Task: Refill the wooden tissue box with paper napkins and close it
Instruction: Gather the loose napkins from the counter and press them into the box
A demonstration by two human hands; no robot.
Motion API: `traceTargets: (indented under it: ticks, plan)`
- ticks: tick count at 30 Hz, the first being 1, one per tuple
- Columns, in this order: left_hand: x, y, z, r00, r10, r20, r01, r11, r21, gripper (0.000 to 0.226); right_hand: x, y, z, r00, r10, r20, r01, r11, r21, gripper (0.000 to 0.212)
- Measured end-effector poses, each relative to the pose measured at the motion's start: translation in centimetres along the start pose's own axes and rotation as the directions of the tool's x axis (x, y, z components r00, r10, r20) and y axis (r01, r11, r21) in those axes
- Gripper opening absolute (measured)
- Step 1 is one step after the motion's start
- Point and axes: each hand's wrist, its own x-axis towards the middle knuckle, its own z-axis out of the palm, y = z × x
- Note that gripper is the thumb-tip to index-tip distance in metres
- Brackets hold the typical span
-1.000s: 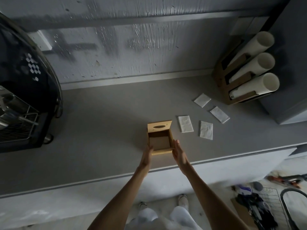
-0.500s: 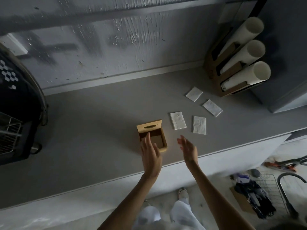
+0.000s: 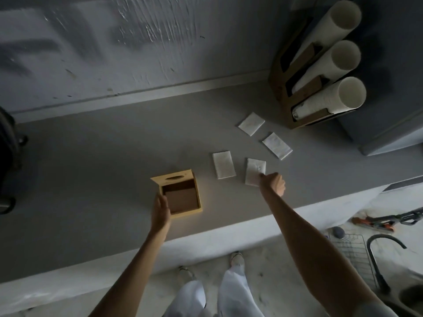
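Note:
The wooden tissue box (image 3: 180, 197) stands open on the grey counter (image 3: 91, 168), its slotted lid (image 3: 174, 177) tipped back, and nothing lies inside. My left hand (image 3: 161, 210) rests with straight fingers against the box's left side. Several white paper napkins lie flat to the right: one (image 3: 223, 164) beside the box, one (image 3: 253, 170) under my right hand, and two further back (image 3: 277, 145) (image 3: 251, 123). My right hand (image 3: 273, 184) has its fingers curled and pinches the near right corner of that napkin.
A wooden holder with three white cup stacks (image 3: 320, 72) stands at the back right against a grey cabinet (image 3: 389, 124). A dark machine (image 3: 6, 161) sits at the left edge. Below the counter's front edge are a wire rack (image 3: 352, 250) and a black faucet (image 3: 380, 257).
Both hands left the box's front. My right hand moved right onto a napkin and curled on it. My left hand settled against the box's left side. The view shifted right.

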Motion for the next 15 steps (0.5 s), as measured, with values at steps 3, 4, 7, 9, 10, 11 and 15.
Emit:
traceTargets:
  ticks: [3,4,7,9,10,11,15]
  plan:
    - [1.0,-1.2,-0.2,0.992,-0.066,0.107,0.082,0.985,-0.154,0.045,0.4,-1.0,1.0,0.999,0.004,-0.034,-0.007,0.996,-0.089,0.032]
    - [1.0,-1.3,-0.4,0.985,-0.093,0.144,0.117,0.978,-0.171,0.048,0.6,-1.3,1.2,0.999,-0.001,-0.043,-0.004,0.994,-0.112,0.03]
    - [1.0,-1.3,-0.8,0.97,-0.135,0.201,0.181,0.956,-0.231,0.051,1.0,-2.2,1.3,0.999,0.024,-0.028,-0.027,0.993,-0.113,0.029]
    - [0.9,-1.0,-0.8,0.967,-0.139,0.214,0.193,0.948,-0.255,0.052,1.2,-2.4,1.2,0.999,0.036,-0.013,-0.037,0.995,-0.092,0.031]
    - [0.8,-0.9,-0.9,0.964,-0.148,0.22,0.204,0.945,-0.254,0.053,1.1,-2.5,1.0,0.999,0.039,-0.01,-0.039,0.996,-0.085,0.032]
    - [0.7,-0.8,-0.9,0.962,-0.15,0.228,0.208,0.944,-0.255,0.053,1.1,-2.5,0.9,0.999,0.053,-0.004,-0.053,0.995,-0.082,0.032]
    - [0.8,-1.2,-1.1,0.962,-0.091,0.259,0.155,0.959,-0.236,0.054,1.0,-2.1,0.6,0.998,0.06,0.033,-0.06,0.998,-0.005,0.033]
